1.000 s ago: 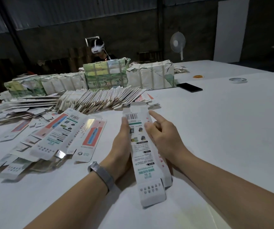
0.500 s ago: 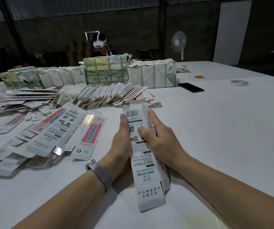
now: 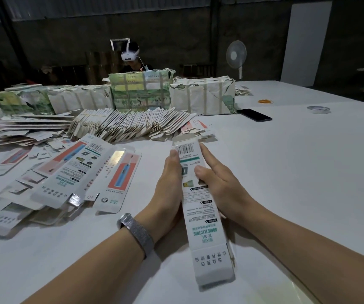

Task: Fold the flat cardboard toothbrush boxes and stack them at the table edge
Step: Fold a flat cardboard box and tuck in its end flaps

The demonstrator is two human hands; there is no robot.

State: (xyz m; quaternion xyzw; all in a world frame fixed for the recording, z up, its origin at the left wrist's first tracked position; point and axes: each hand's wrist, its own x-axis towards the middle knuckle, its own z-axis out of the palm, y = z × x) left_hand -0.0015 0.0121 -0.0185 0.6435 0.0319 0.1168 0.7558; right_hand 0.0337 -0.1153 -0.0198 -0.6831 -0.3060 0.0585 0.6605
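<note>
Toothbrush box [image 3: 200, 207]: lies lengthwise on the white table [image 3: 297, 172], between the two hands, printed back panel up, barcode end away from the person; it looks partly formed, with both end flaps not yet tucked.
Loose flats [image 3: 73, 181]: flat unfolded boxes strewn at the far left, likely within reach as the next ones to take.
Fanned row [image 3: 130, 123]: many flat blanks leaning on one another behind the loose ones, probably the supply.
Left hand [image 3: 167, 185]: fingers straight along the box's left edge, thumb on top, bracing that side; a watch band is on the wrist.
Right hand [image 3: 218, 183]: thumb presses the top panel, fingers run down the right side, seemingly squeezing the sleeve into shape.
Wrapped bundles [image 3: 203, 95]: strapped packs along the far side.
Phone [image 3: 254, 115]: well apart, to the right.
Stage, as I judge it: squaring the box before closing its flaps.
</note>
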